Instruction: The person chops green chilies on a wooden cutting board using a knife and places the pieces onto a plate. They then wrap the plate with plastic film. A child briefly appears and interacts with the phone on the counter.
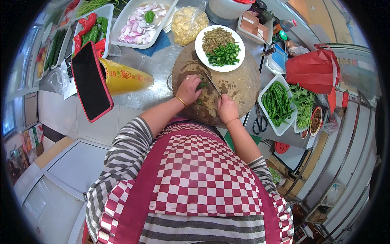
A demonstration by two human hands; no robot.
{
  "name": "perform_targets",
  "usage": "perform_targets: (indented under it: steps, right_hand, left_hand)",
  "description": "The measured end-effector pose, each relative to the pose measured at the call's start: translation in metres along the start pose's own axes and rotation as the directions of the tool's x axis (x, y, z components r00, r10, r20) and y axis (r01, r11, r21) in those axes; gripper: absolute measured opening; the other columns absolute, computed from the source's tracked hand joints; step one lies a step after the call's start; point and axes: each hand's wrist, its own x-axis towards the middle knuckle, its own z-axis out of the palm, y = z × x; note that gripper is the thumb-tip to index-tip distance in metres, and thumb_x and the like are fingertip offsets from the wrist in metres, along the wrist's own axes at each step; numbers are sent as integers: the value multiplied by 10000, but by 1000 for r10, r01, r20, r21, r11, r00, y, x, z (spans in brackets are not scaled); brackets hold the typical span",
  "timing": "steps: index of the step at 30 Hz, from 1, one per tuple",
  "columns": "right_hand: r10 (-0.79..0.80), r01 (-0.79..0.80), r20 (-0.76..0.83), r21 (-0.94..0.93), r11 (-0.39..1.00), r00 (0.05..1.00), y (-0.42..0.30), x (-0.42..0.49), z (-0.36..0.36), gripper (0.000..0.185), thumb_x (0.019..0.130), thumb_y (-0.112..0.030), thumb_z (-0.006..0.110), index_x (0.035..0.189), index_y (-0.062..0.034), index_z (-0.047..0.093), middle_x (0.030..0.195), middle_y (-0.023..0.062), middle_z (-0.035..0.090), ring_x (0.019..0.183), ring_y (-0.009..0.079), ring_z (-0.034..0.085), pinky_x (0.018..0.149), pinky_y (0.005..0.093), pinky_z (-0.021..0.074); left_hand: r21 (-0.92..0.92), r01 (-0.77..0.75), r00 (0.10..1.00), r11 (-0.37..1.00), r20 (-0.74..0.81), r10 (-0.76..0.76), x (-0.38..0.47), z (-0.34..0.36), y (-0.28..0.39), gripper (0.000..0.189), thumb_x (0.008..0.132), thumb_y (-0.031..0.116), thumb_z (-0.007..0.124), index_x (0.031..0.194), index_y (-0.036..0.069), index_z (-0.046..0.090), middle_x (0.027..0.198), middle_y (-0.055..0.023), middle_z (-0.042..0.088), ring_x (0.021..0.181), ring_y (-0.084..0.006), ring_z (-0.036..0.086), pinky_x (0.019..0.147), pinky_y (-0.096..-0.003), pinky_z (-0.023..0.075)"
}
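My right hand (228,109) is closed around the handle of a kitchen knife (213,83), whose blade points away from me over a round wooden chopping board (240,88). Beside the blade, my left hand (189,89) holds dark green pepper pieces (201,85) against the wood with bent fingers. A small green scrap (199,102) lies below that hand. On the board's far edge rests a white plate (202,58). It carries chopped green peppers (224,55) in front of a heap of brownish-green cut pieces (218,39).
A phone (91,82) leans on a yellow cylinder (128,77) at left. Scissors (260,122) lie right of the board, near a tray of long green peppers (276,102). Behind stand a tray of onion pieces (138,32), a filled plastic bag (189,26) and a red bag (310,71).
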Motion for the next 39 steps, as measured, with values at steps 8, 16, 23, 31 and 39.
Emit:
perform_targets:
  steps: [8, 16, 23, 31, 39]
  right_hand:
    - [-37, 46, 115, -80, 996, 993, -12, 11, 0, 214, 1007, -237, 519, 953, -39, 578, 874, 244, 698, 785, 434, 697, 714, 538, 559]
    - [21, -23, 103, 13, 1000, 994, -19, 21, 11, 208, 998, -228, 528, 951, -32, 579, 882, 247, 706, 806, 439, 706, 735, 538, 566]
    - [82, -77, 174, -34, 996, 981, -32, 28, 14, 209, 993, -234, 548, 958, -31, 584, 889, 249, 704, 820, 448, 699, 737, 545, 560]
    - [13, 1, 237, -60, 998, 972, -29, 26, 3, 177, 995, -200, 505, 969, -39, 575, 927, 247, 715, 861, 433, 718, 756, 536, 577]
    - [24, -42, 215, 82, 996, 976, -35, 32, 5, 161, 968, -186, 516, 987, -42, 585, 925, 240, 717, 862, 444, 709, 763, 559, 563]
  left_hand:
    - [-12, -31, 999, 999, 16, 32, 2, 14, -11, 232, 744, 27, 735, 954, 13, 635, 1043, -177, 608, 1037, -391, 585, 915, -449, 507]
    - [-36, -23, 999, 999, -34, 22, -3, 9, -6, 210, 759, 20, 718, 948, 13, 627, 1023, -179, 606, 1004, -395, 582, 900, -449, 507]
    - [8, -8, 1000, 1000, -5, 8, -5, 14, -11, 183, 769, 18, 712, 934, 12, 632, 1018, -178, 608, 993, -397, 581, 888, -449, 511]
    - [-29, -1, 999, 1000, -37, 0, -10, 8, -12, 142, 781, 47, 712, 889, 8, 629, 987, -182, 612, 983, -402, 584, 879, -461, 511]
    - [99, 4, 1000, 995, 24, -7, -13, 12, -17, 98, 769, 60, 688, 825, 32, 613, 908, -181, 594, 913, -403, 565, 802, -486, 485]
